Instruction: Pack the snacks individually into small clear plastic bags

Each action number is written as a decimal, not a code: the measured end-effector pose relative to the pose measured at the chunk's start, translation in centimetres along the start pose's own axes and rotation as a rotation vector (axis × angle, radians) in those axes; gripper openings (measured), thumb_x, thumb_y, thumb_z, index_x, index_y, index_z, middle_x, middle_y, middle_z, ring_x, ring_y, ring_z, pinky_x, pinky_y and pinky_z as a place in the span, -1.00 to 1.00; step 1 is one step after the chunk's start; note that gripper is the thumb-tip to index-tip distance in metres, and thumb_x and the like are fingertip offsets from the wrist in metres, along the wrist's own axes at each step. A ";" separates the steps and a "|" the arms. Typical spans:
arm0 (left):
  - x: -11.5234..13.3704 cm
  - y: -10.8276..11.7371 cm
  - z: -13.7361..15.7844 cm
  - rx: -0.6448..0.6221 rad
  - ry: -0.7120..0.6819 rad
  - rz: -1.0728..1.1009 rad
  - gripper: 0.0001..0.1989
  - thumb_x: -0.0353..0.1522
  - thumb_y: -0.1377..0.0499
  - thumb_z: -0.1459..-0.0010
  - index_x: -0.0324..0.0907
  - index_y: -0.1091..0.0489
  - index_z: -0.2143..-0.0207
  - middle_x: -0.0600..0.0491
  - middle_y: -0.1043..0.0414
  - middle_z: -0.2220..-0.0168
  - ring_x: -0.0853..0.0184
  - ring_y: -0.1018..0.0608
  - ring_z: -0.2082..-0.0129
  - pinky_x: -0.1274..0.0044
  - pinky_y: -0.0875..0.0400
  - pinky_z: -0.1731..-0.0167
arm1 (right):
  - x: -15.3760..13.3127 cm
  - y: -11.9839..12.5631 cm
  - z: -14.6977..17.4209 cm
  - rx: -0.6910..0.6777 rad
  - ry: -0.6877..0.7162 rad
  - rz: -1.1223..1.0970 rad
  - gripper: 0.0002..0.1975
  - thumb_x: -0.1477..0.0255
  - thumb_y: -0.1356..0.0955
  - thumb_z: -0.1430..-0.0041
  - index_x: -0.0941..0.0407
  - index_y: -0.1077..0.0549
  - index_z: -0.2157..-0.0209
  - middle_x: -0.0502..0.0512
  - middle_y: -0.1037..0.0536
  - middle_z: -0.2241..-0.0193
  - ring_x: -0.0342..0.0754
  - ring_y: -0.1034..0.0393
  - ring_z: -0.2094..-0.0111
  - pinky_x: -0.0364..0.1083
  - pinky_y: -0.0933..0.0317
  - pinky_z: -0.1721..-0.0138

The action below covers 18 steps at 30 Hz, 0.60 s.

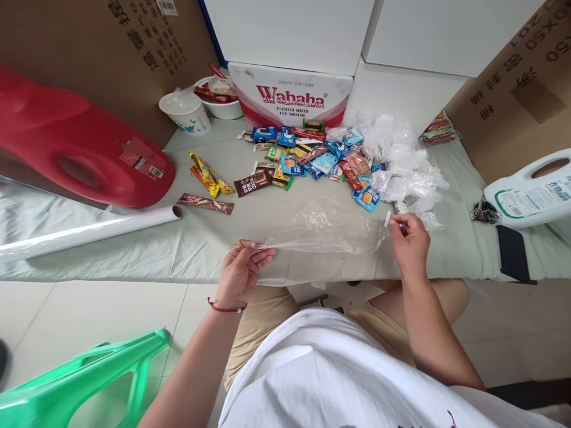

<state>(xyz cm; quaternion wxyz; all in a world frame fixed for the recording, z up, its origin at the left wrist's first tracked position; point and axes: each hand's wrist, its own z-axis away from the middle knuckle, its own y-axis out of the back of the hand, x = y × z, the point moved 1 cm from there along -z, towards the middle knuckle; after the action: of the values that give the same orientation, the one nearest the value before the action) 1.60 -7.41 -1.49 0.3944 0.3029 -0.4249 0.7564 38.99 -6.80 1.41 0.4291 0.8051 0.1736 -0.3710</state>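
A clear plastic bag [325,229] stretches sideways above the front of the cloth-covered table. Its left end is pinched between the thumb and fingers of my left hand [244,261]. My right hand [409,241] is closed at the bag's other end, with a small white tab [388,219] sticking out by the fingertips. Beyond the bag lies a heap of small wrapped snacks [303,156] in blue, red, yellow and brown packets. Crumpled clear plastic bags [401,160] are piled to the right of the heap, just behind my right hand.
Yellow packets [209,175] and a brown wrapped bar [205,203] lie left, near a white roll [98,233] and a big red jug [80,137]. A paper cup [185,112] and a Wahaha carton [292,95] stand behind. At right are a white jug [530,190] and black phone [513,252].
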 end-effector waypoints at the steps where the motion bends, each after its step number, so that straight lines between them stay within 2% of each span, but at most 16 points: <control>1: -0.1 0.0 0.2 -0.023 0.001 -0.014 -0.63 -0.22 -0.49 0.10 -0.16 -0.38 0.40 0.11 -0.58 0.37 0.26 -0.71 0.32 0.52 -0.57 0.30 | -1.3 -0.6 -0.6 -0.059 0.096 -0.007 -0.81 0.28 -0.38 -0.27 0.09 -0.57 0.22 0.06 -0.55 0.28 -0.11 -0.33 0.40 -0.09 -0.30 0.27; 3: -0.1 -0.3 0.7 -0.061 0.004 -0.038 -0.62 -0.21 -0.50 0.11 -0.17 -0.39 0.41 0.12 -0.57 0.35 0.27 -0.70 0.31 0.51 -0.57 0.27 | -3.9 -2.8 -2.1 -0.292 0.283 -0.047 -0.75 0.34 -0.37 -0.29 0.06 -0.57 0.04 0.12 -0.56 0.09 -0.10 -0.38 0.36 -0.08 -0.34 0.24; 5: -0.1 -0.6 1.3 -0.079 0.001 -0.064 -0.61 -0.20 -0.51 0.13 -0.17 -0.40 0.42 0.12 -0.55 0.34 0.29 -0.69 0.31 0.50 -0.57 0.26 | -5.9 -6.2 -3.5 -0.552 0.436 -0.035 -0.48 0.43 -0.41 -0.22 0.03 -0.44 -0.22 0.20 -0.44 -0.20 -0.08 -0.43 0.27 -0.06 -0.37 0.19; 6: -0.1 -0.7 1.5 -0.085 0.003 -0.085 -0.61 -0.19 -0.51 0.14 -0.17 -0.41 0.42 0.12 -0.55 0.33 0.29 -0.69 0.32 0.49 -0.56 0.25 | -6.6 -8.1 -4.2 -0.678 0.503 0.001 -0.38 0.48 -0.42 -0.17 0.03 -0.39 -0.28 0.22 -0.36 -0.28 -0.05 -0.46 0.18 -0.05 -0.38 0.13; 8: -0.2 -0.7 2.1 -0.102 0.012 -0.170 -0.61 -0.15 -0.50 0.12 -0.16 -0.42 0.43 0.09 -0.55 0.33 0.30 -0.66 0.33 0.50 -0.55 0.27 | -7.2 -11.8 -5.5 -0.895 0.590 0.125 -0.34 0.57 -0.44 -0.09 0.05 -0.43 -0.26 0.22 -0.32 -0.33 0.00 -0.45 0.04 -0.06 -0.34 0.03; 9: -0.2 -0.5 2.3 -0.112 0.020 -0.245 -0.61 -0.13 -0.49 0.11 -0.16 -0.43 0.43 0.07 -0.54 0.34 0.31 -0.65 0.34 0.52 -0.52 0.31 | -7.2 -13.3 -6.0 -0.966 0.605 0.194 -0.40 0.61 -0.44 -0.07 0.09 -0.50 -0.18 0.23 -0.37 -0.29 0.02 -0.45 0.02 -0.07 -0.32 0.00; 11: -0.3 0.3 2.7 -0.139 0.050 -0.446 -0.61 -0.09 -0.47 0.07 -0.17 -0.45 0.43 0.04 -0.53 0.41 0.33 -0.60 0.41 0.56 -0.43 0.41 | -6.9 -15.3 -6.7 -1.020 0.600 0.294 -0.61 0.63 -0.41 -0.10 0.16 -0.61 0.02 0.26 -0.51 -0.12 0.02 -0.46 0.07 -0.09 -0.28 0.02; 13: -0.1 1.4 2.9 -0.161 0.070 -0.627 -0.61 -0.05 -0.43 0.03 -0.17 -0.49 0.41 0.05 -0.49 0.50 0.36 -0.51 0.50 0.59 -0.29 0.52 | -6.6 -15.9 -6.9 -1.005 0.592 0.322 -0.76 0.61 -0.36 -0.17 0.18 -0.63 0.17 0.23 -0.59 0.09 0.00 -0.46 0.17 -0.11 -0.26 0.09; 15: 0.5 2.5 2.7 -0.128 0.024 -0.713 -0.63 -0.05 -0.40 -0.01 -0.15 -0.50 0.36 0.10 -0.43 0.56 0.38 -0.41 0.57 0.58 -0.18 0.57 | -6.4 -15.2 -6.7 -0.976 0.606 0.285 -0.78 0.60 -0.31 -0.23 0.17 -0.61 0.21 0.19 -0.59 0.21 -0.02 -0.43 0.23 -0.11 -0.23 0.15; 18: 2.3 2.5 1.4 0.001 -0.158 -0.701 -0.71 -0.12 -0.38 -0.07 -0.11 -0.45 0.34 0.18 -0.34 0.60 0.38 -0.36 0.57 0.55 -0.16 0.55 | -6.8 -12.5 -5.5 -0.868 0.660 0.131 -0.79 0.58 -0.27 -0.29 0.16 -0.56 0.21 0.18 -0.56 0.24 0.00 -0.41 0.23 -0.09 -0.22 0.17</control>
<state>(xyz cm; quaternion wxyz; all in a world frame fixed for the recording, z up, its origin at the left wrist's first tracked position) -1.52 -8.65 -0.07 0.5955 0.4879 -0.3242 0.5497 29.50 5.08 1.40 0.6669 0.6367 0.3857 0.0342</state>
